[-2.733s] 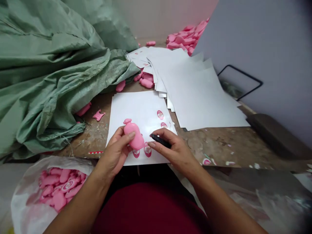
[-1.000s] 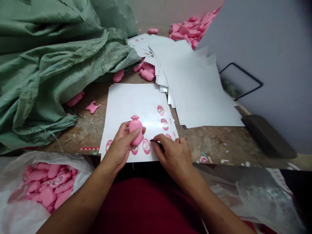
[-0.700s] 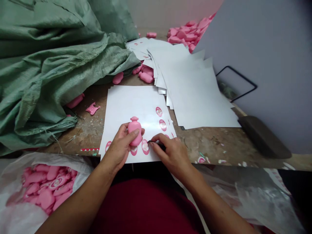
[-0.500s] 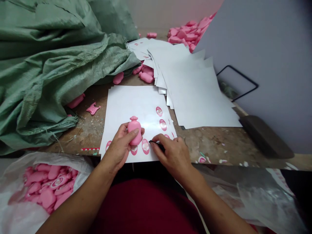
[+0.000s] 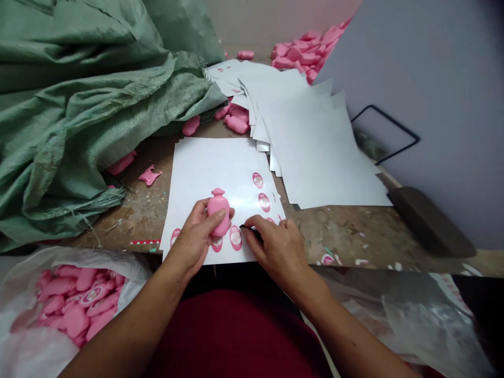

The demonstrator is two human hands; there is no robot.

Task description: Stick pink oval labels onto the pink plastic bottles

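I see the left hand (image 5: 196, 233) stretched over the near edge of the desk (image 5: 338, 231), clamped on a pink bottle (image 5: 219, 207) with thumb across its front, while the right hand (image 5: 279, 245), knuckles up, pinches a dark pointed tool (image 5: 255, 233) just beside an oval sticker (image 5: 235, 238). The pink bottle is over the label sheet (image 5: 208, 163) near that edge, long axis and necked end pointing toward the far edge. To my left a green sack (image 5: 79, 136) crowds the desk, and stacked white sheets (image 5: 315, 152) lie beyond the right hand.

Head-worn view, facing forward and down, hands (image 5: 279, 247) near, right edge seemingly blurred
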